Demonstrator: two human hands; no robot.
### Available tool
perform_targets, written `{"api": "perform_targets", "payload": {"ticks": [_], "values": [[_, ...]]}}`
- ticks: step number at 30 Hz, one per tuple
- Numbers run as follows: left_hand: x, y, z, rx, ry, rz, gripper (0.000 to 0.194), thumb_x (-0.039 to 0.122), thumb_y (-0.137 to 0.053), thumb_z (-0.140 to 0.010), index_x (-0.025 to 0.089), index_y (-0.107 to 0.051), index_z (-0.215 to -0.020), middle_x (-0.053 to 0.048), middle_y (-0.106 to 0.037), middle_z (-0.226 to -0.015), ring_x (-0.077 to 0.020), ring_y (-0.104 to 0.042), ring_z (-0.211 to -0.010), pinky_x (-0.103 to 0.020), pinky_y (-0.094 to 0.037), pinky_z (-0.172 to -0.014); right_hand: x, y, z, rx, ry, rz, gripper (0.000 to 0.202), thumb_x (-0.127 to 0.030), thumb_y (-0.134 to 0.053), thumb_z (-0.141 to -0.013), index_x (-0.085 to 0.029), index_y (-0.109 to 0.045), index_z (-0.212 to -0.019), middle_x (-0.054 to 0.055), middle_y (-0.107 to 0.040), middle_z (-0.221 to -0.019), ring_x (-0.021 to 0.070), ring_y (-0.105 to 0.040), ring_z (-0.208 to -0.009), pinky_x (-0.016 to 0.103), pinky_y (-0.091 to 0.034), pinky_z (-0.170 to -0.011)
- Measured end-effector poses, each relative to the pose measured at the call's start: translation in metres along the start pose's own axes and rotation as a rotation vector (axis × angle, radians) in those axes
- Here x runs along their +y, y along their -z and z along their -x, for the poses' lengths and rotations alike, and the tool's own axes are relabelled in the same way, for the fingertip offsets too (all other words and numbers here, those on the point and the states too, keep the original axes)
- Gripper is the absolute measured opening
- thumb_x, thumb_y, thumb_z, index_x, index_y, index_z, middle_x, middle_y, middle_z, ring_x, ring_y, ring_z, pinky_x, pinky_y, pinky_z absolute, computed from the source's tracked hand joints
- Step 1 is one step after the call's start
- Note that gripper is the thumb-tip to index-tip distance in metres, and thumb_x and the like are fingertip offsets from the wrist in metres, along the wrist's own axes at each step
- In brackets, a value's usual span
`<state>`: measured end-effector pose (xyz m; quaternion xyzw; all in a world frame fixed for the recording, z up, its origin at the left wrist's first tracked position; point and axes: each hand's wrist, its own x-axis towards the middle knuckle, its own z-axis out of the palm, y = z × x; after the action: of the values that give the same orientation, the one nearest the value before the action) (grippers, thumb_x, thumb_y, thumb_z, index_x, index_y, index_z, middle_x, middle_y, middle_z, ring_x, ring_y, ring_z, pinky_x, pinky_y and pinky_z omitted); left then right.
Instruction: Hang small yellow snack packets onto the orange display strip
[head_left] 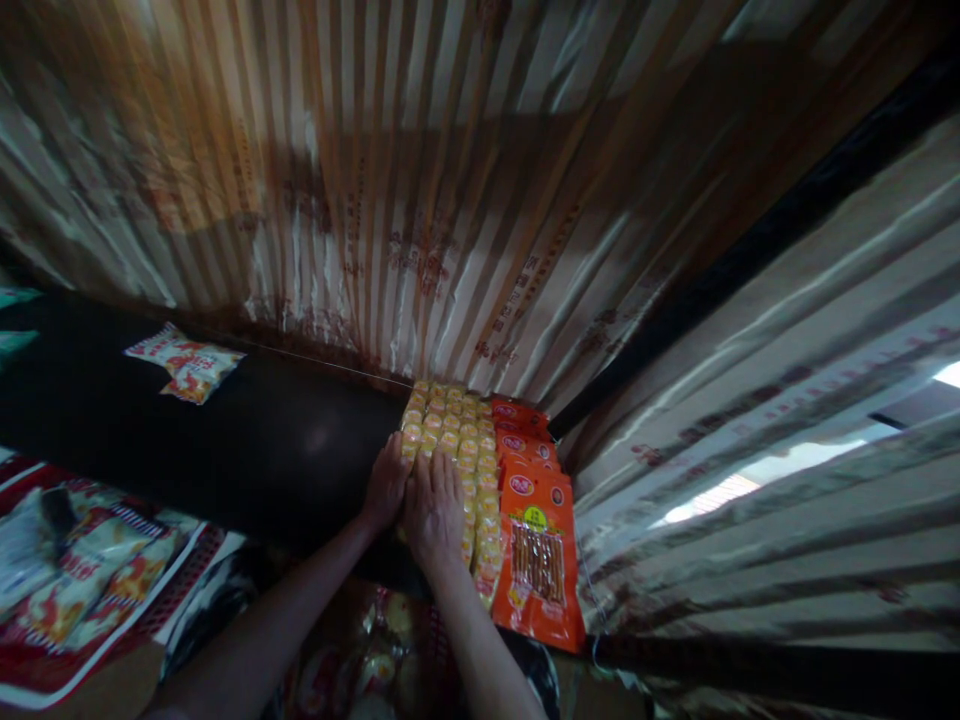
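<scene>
Rows of small yellow wrapped packs [469, 440] stand on a black shelf [300, 440]. My left hand [388, 483] rests against their left edge, its fingers bent and close together. Flat on top of the packs lies my right hand [435, 510], fingers extended toward the back. To the right of the yellow packs is a stack of orange-red snack bags [540, 560], the front one showing brown sticks through a window. Neither hand touches the orange bags. Whether my left fingertips grip a pack is hard to tell.
A white and red snack bag [196, 370] lies farther left on the shelf. Below left, a red basket [176, 580] holds similar bags. Round packaged items [379, 670] sit below my forearms. Pleated printed sheeting [420, 200] hangs behind, with a dark post [615, 385] at the right.
</scene>
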<state>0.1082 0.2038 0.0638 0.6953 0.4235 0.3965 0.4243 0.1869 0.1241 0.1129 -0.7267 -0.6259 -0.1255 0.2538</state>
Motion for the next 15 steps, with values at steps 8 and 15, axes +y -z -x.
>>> {"api": "perform_targets", "payload": {"ticks": [8,15], "values": [[0.004,0.001,0.001,-0.031,0.028,-0.022,0.053,0.037,-0.026,-0.091,0.013,-0.035,-0.138,-0.012,-0.028,-0.151,-0.0189,-0.019,-0.141,-0.040,-0.014,-0.117,0.000,0.002,-0.003,-0.024,0.022,-0.015,0.040,-0.021,-0.039,-0.092,-0.008,-0.051,-0.128,0.021,-0.049,-0.135,0.0303,-0.036,-0.132,0.050,-0.032,-0.105],[0.005,0.006,-0.008,0.043,-0.013,-0.042,0.052,0.033,-0.026,-0.091,0.011,-0.036,-0.137,-0.012,-0.027,-0.151,-0.0176,-0.016,-0.142,-0.037,-0.012,-0.117,0.025,0.029,-0.008,-0.016,-0.005,0.069,0.045,-0.035,-0.045,-0.091,-0.014,-0.051,-0.130,0.020,-0.044,-0.140,0.0339,-0.030,-0.135,0.051,-0.033,-0.103]]}}
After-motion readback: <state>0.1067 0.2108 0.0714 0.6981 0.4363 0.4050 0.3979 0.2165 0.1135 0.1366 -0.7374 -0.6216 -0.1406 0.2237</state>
